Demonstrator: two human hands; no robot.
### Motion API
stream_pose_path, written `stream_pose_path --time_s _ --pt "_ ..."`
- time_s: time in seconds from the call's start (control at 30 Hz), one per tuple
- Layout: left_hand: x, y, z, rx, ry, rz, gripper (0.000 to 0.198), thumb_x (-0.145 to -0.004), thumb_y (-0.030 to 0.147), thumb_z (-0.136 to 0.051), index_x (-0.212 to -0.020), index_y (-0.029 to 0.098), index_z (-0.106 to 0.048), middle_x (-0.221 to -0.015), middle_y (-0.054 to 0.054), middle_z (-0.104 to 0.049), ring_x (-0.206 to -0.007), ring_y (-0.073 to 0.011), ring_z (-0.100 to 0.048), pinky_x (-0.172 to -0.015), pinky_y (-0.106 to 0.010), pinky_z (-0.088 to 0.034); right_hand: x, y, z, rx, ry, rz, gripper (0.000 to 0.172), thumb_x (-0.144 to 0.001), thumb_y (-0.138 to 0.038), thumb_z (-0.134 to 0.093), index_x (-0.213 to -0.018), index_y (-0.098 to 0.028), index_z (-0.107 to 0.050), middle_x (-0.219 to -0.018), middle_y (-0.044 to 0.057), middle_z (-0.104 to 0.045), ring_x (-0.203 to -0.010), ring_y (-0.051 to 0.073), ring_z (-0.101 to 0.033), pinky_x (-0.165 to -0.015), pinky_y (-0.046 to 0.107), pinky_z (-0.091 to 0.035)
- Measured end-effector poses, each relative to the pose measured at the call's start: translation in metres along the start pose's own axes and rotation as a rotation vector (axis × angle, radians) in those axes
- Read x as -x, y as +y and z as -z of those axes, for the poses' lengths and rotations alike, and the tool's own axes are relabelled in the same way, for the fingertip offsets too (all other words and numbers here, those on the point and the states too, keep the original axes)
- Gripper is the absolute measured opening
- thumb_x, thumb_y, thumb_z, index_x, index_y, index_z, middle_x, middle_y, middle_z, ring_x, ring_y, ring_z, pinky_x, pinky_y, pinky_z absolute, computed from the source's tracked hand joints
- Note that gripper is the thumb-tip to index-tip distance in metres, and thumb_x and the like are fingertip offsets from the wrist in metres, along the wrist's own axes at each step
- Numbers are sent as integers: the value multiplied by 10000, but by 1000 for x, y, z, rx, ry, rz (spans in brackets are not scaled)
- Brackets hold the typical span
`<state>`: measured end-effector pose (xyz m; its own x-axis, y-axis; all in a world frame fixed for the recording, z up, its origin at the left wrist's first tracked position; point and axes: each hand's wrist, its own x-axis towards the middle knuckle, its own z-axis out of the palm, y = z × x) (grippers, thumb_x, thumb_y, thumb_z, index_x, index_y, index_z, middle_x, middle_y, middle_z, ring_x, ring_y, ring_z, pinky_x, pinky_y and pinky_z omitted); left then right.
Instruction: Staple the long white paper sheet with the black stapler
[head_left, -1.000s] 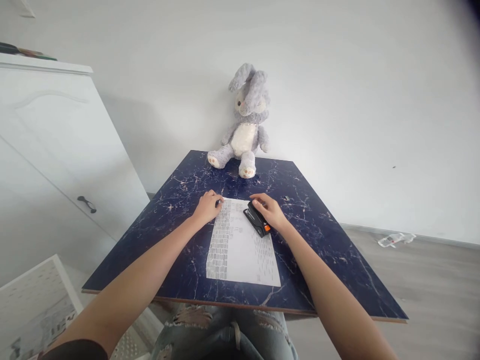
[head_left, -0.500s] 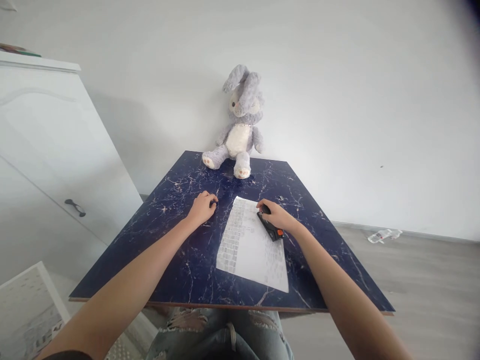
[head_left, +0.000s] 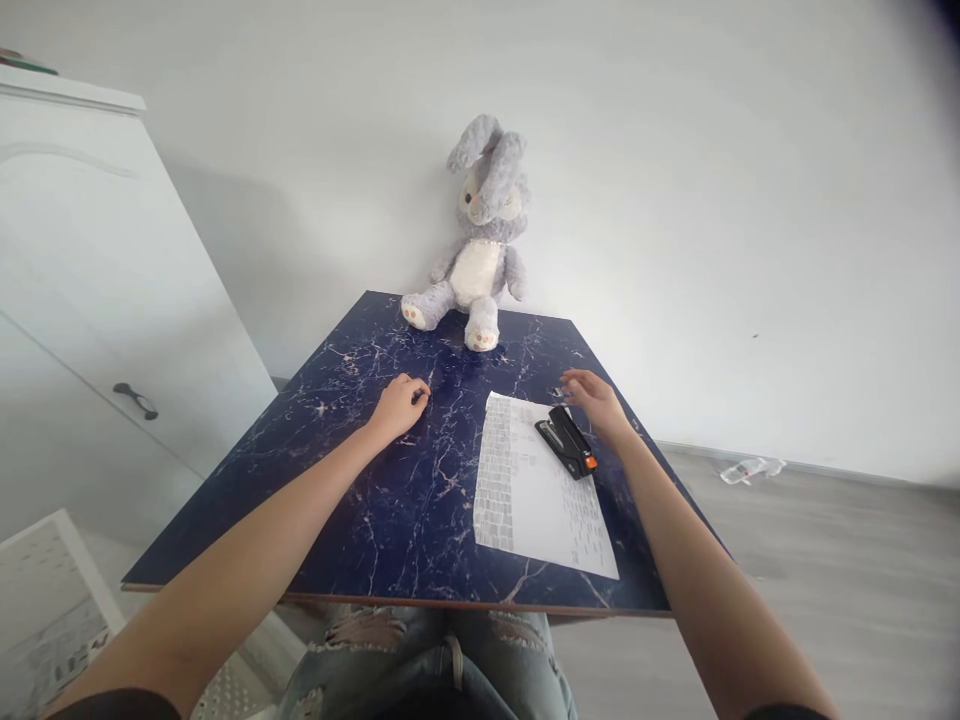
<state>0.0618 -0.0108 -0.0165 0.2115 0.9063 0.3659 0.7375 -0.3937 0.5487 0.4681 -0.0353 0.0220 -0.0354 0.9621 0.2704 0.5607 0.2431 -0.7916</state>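
A printed white paper sheet (head_left: 536,487) lies on the right half of the dark blue marbled table (head_left: 375,500). A black stapler with an orange end (head_left: 566,441) rests on the sheet's far right corner. My right hand (head_left: 596,402) hovers just beyond the stapler with fingers loosely spread, holding nothing. My left hand (head_left: 401,403) rests on the table left of the paper, its fingers curled in; I cannot make out anything in them.
A grey and white plush rabbit (head_left: 480,240) sits at the table's far edge against the wall. A white cabinet (head_left: 90,300) stands to the left. A plastic bottle (head_left: 742,469) lies on the floor at the right. My denim-clad knees (head_left: 427,665) are under the near edge.
My right hand slid the paper and stapler to the right, then let go of the stapler and lifted off it. My left hand came off the paper's corner and stayed on the table.
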Motion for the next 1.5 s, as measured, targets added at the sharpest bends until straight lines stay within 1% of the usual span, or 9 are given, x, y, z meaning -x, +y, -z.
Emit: stream_pose_path --time_s 0.07,0.17,0.33,0.57,0.77,0.93,1.23,1.37,1.5 --pt "0 -2 0 45 13 11 156 -894 202 -580 -925 206 -733 -946 -74 -584 -892 -215 -619 -894 -375 -500 -12 17 -6 229 70 47 473 -929 -494 -515 -1268 -190 -646 -1397 163 -592 -1257 303 -588 -1060 473 -489" --pt "-1 -2 0 131 38 32 153 -884 189 -580 -899 195 -731 -924 -63 -590 -823 -187 -617 -876 -356 -496 -20 33 -22 542 -54 -17 539 -962 -464 -466 -1386 -151 -577 -1580 186 -420 -1446 326 -422 -1193 500 -344" --pt "-13 -4 17 461 167 85 151 -899 286 -613 -806 206 -701 -799 -28 -592 -719 -159 -561 -742 -301 -461 -25 29 -58 636 -210 -95 559 -1005 -344 -377 -1501 -95 -442 -1634 224 -318 -1553 330 -218 -1240 533 -207" --pt "-13 -43 94 1485 373 206 458 -930 306 -573 -585 199 -292 -557 50 -255 -458 -89 -295 -505 -233 -364 -43 -39 -162 602 -302 -5 548 -1037 -302 -326 -1558 -135 -343 -1676 201 -217 -1568 325 -155 -1222 636 -92" --pt "2 -67 120 1563 523 131 473 -914 324 -546 -614 197 -204 -554 54 -217 -450 -79 -281 -472 -210 -351 -59 -114 -266 497 -359 107 517 -1046 -329 -370 -1526 -140 -407 -1675 188 -233 -1565 328 -165 -1222 628 -117" --pt "-2 -67 115 1483 460 189 470 -907 340 -535 -618 198 -193 -565 52 -190 -459 -79 -265 -469 -210 -345 -73 -137 -305 451 -347 106 476 -1048 -315 -407 -1518 -239 -407 -1667 118 -291 -1564 317 -161 -1201 679 -94" --pt "-5 -66 105 1532 332 189 456 -888 289 -540 -604 198 -194 -570 51 -178 -448 -78 -250 -451 -213 -326 -84 -133 -294 466 -355 136 499 -1048 -437 -422 -1489 -207 -465 -1654 167 -302 -1539 358 -213 -1171 737 -56" --pt "-8 -65 96 1547 278 218 467 -875 260 -561 -583 196 -202 -551 50 -181 -429 -73 -258 -434 -217 -312 -81 -103 -243 516 -351 169 498 -1062 -418 -374 -1495 -186 -459 -1649 160 -319 -1540 327 -218 -1168 739 -14" --pt "-13 -63 86 1558 196 232 464 -861 258 -574 -563 196 -224 -535 54 -180 -417 -66 -252 -421 -213 -291 -77 -50 -164 658 -298 40 555 -1061 -477 -308 -1542 -215 -393 -1668 158 -272 -1549 325 -203 -1149 769 -49"
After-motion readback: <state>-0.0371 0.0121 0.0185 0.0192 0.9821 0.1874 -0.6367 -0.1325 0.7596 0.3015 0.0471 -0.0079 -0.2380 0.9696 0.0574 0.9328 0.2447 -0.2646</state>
